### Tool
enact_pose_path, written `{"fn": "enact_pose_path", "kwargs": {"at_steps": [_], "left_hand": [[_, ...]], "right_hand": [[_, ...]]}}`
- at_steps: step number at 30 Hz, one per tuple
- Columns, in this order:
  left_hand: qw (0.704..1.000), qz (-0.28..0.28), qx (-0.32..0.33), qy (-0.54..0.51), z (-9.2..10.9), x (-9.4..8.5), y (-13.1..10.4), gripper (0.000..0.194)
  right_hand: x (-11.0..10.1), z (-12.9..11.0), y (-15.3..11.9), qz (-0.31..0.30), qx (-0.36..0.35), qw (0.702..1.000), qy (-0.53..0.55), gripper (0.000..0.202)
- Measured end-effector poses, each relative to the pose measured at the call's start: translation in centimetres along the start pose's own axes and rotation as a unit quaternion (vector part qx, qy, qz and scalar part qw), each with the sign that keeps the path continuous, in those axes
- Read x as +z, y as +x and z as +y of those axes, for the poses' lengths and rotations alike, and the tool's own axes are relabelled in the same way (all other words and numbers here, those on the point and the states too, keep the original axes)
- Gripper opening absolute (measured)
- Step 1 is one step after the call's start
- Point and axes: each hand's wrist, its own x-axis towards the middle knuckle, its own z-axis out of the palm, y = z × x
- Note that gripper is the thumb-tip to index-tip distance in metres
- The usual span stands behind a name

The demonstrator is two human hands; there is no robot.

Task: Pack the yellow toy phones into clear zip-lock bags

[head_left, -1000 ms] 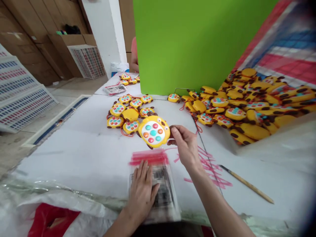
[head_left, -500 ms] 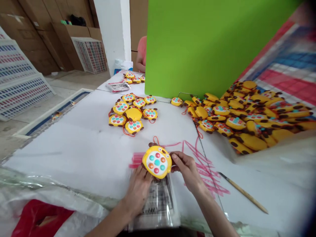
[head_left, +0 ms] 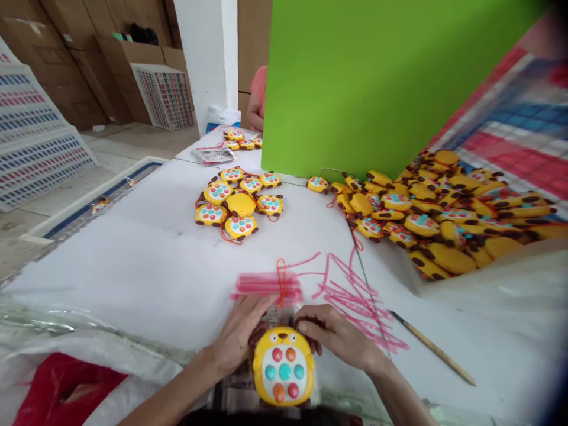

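A yellow animal-shaped pop-button toy (head_left: 284, 361), with brown ears and coloured buttons on a white belly, faces up near the table's front edge. My right hand (head_left: 335, 337) pinches its right ear. Fingers stretched forward, my left hand (head_left: 242, 328) lies beside the left ear; its thumb is hidden. Beneath the toy are clear printed plastic bags (head_left: 237, 384), mostly covered. The toy's orange cord loop (head_left: 281, 278) extends away from me, past my left fingertips.
Several matching toys (head_left: 241, 205) lie mid-table; a large heap (head_left: 426, 207) spreads at right. A wooden-handled tool (head_left: 435, 349) rests on the right. A green panel (head_left: 355, 89) stands at the back. A person's arm (head_left: 256, 106) shows beside it. White crates (head_left: 39, 124) stand left.
The toy has come nearer to me and turned from slanted to straight, ears away from me. Both hands have moved slightly towards me with it.
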Motion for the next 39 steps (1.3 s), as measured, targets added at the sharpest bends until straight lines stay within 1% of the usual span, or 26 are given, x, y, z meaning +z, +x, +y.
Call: {"fn": "enact_pose_path", "kwargs": {"at_steps": [2,5,7,8,9,10,12,13,15,16,17,18,20,22,24,27,29,31,35,37,39], "left_hand": [[0.999,-0.029,0.013,-0.006,0.2,-0.2,0.5,0.048],[0.999,-0.045,0.020,0.021,0.4,-0.1,1.2,0.035],[0.997,-0.056,0.018,0.041,0.3,0.2,1.4,0.024],[0.998,-0.055,0.015,0.037,0.2,0.3,1.4,0.019],[0.999,-0.046,0.010,0.023,0.2,0.4,1.3,0.014],[1.000,-0.027,0.007,0.009,0.1,0.6,1.2,0.011],[1.000,0.012,0.003,0.001,0.0,0.9,0.9,0.013],[1.000,0.024,0.005,0.010,0.0,1.1,0.8,0.014],[0.998,0.023,0.027,0.056,0.2,1.6,0.5,0.019],[0.995,0.021,0.050,0.086,0.3,1.8,0.5,0.020],[0.989,0.027,0.079,0.120,0.5,2.0,0.4,0.020],[0.980,0.039,0.111,0.159,0.8,2.1,0.3,0.020],[0.957,0.064,0.166,0.227,1.3,2.3,0.3,0.018],[0.941,0.083,0.193,0.266,1.8,2.3,0.3,0.015],[0.934,0.093,0.205,0.278,2.2,2.0,0.3,0.012],[0.930,0.108,0.208,0.284,2.4,1.3,0.4,0.011],[0.927,0.113,0.201,0.297,2.3,1.0,0.4,0.012],[0.923,0.121,0.196,0.308,2.3,0.9,0.5,0.014],[0.917,0.137,0.194,0.319,2.7,0.9,1.0,0.016],[0.921,0.140,0.196,0.306,2.9,0.4,1.0,0.012],[0.935,0.158,0.173,0.267,3.0,-0.7,0.7,0.009]], "right_hand": [[0.1,-0.4,0.3,-0.022,0.001,1.000,0.003,0.033],[0.1,-1.2,0.3,-0.054,0.012,0.998,0.003,0.028],[0.0,-1.6,0.0,-0.056,0.011,0.998,-0.013,0.027],[-0.1,-1.7,-0.2,-0.044,0.006,0.999,-0.020,0.027],[-0.2,-1.7,-0.3,-0.021,0.000,1.000,-0.021,0.028],[-0.3,-1.5,-0.4,0.016,-0.006,1.000,-0.013,0.028],[-0.2,-0.9,-0.4,0.115,-0.019,0.993,0.025,0.027],[0.1,-0.5,-0.3,0.167,-0.024,0.985,0.048,0.027],[0.8,0.5,0.2,0.254,-0.037,0.964,0.073,0.028],[1.3,0.9,0.4,0.279,-0.043,0.957,0.069,0.028],[1.8,1.3,0.7,0.292,-0.048,0.954,0.054,0.027],[2.3,1.7,0.9,0.293,-0.051,0.954,0.031,0.026],[2.9,2.0,1.1,0.272,-0.052,0.961,-0.024,0.023],[2.9,1.9,0.9,0.242,-0.050,0.967,-0.064,0.021],[2.5,1.7,0.7,0.220,-0.047,0.971,-0.082,0.020],[1.6,1.6,0.4,0.201,-0.040,0.975,-0.084,0.020],[1.5,1.9,0.5,0.186,-0.032,0.980,-0.067,0.022],[1.7,2.2,0.9,0.178,-0.021,0.983,-0.029,0.023],[2.3,2.7,1.6,0.182,0.006,0.982,0.054,0.026],[2.2,2.8,1.5,0.182,0.010,0.982,0.055,0.027],[1.8,2.9,1.1,0.189,0.007,0.981,0.047,0.026]]}}
